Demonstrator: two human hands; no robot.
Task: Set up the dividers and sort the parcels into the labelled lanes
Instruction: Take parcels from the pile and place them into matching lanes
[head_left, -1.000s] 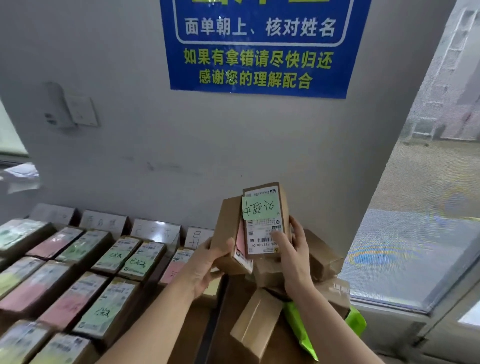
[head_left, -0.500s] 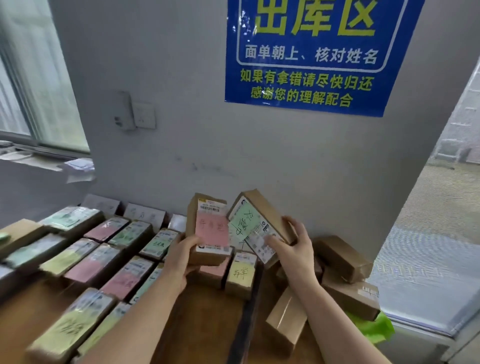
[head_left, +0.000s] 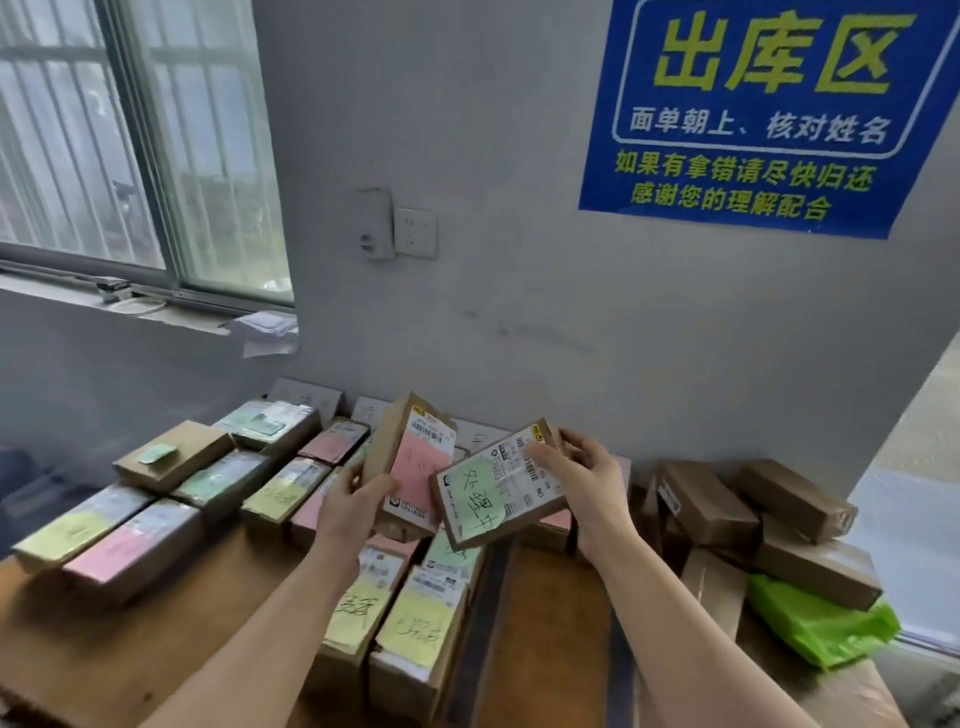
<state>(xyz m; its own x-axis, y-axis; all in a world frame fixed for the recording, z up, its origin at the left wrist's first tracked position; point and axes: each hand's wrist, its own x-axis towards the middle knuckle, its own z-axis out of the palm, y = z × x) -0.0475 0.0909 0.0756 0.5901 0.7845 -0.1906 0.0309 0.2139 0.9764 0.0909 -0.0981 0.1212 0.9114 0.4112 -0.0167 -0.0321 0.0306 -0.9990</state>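
My left hand (head_left: 349, 503) grips a brown parcel with a pink note (head_left: 415, 462), held tilted above the table. A brown parcel with a green handwritten note (head_left: 488, 493) is in my right hand (head_left: 587, 478), overlapping the pink one's right edge. Below them, rows of parcels with pink, green and yellow notes (head_left: 410, 623) lie in lanes on the wooden table (head_left: 550, 649). White label cards (head_left: 306, 397) stand against the wall behind the lanes.
A loose heap of plain brown boxes (head_left: 748, 509) and a bright green bag (head_left: 821, 623) lies at the right. A grey wall with a blue sign (head_left: 748, 114) and a socket (head_left: 414, 233) is behind. A window (head_left: 130, 145) is at the left.
Both parcels came down and left from in front of the wall to over the lanes. The two parcels separated, the pink one tilting left. The view swung left and up.
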